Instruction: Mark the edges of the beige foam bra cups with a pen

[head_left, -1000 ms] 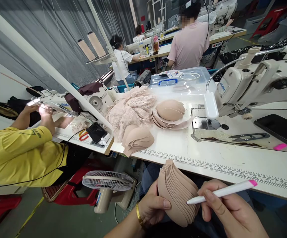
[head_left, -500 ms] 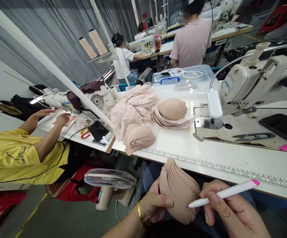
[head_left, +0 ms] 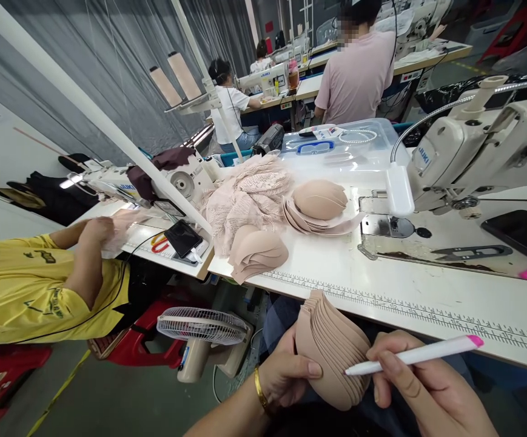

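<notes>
A fanned stack of beige bra cups (head_left: 331, 352) is gripped in my left hand (head_left: 285, 370), its thumb pressed on the front cup. My right hand (head_left: 422, 382) pinches a white marker pen (head_left: 413, 357) with a pink end. The pen's tip meets the edges of the stacked cups, or is very close to them. Both hands are over my lap, just below the table's front edge. On the table lie a smaller pile of bra cups (head_left: 258, 254) and another pile (head_left: 320, 203) behind it. Pale pink lace fabric (head_left: 249, 191) is heaped beside them.
A sewing machine (head_left: 463, 152) stands at the right, with thread snips (head_left: 472, 251) and a black phone (head_left: 522, 233) near it. A plastic case (head_left: 363, 155) sits behind. A fan (head_left: 202, 331) is below left. A co-worker in yellow (head_left: 49, 285) works at the left.
The co-worker in yellow has drawn their hands back toward their body with light fabric. My view has shifted slightly; my hands, the cups and the pen stay almost as they were.
</notes>
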A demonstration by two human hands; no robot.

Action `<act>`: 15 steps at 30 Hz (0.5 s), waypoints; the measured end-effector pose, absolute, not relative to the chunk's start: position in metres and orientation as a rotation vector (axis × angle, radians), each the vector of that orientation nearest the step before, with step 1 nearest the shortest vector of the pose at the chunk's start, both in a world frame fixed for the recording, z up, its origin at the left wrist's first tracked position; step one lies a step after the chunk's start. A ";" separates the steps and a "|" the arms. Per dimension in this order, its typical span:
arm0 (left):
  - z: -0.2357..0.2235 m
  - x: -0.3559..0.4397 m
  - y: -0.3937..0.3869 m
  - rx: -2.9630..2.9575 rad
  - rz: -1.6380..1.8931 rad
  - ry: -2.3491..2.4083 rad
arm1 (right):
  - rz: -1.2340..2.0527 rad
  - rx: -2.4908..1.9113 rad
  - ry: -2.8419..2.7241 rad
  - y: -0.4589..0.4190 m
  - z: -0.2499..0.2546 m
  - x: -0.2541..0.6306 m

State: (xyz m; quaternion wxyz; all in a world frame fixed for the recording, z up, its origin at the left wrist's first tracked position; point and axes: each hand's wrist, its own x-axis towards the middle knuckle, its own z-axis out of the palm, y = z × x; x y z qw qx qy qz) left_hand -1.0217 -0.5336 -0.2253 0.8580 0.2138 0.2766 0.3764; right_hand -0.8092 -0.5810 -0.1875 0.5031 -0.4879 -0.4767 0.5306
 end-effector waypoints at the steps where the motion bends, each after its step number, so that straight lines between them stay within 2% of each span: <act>1: -0.224 -1.021 -0.533 0.453 0.789 0.579 | 1.281 -1.178 -1.177 -0.580 -0.187 -0.809; 6: -0.221 -1.018 -0.533 0.463 0.788 0.576 | 1.359 -1.169 -1.137 -0.580 -0.182 -0.812; 15: -0.222 -1.018 -0.532 0.459 0.791 0.589 | 1.277 -1.177 -1.159 -0.581 -0.185 -0.812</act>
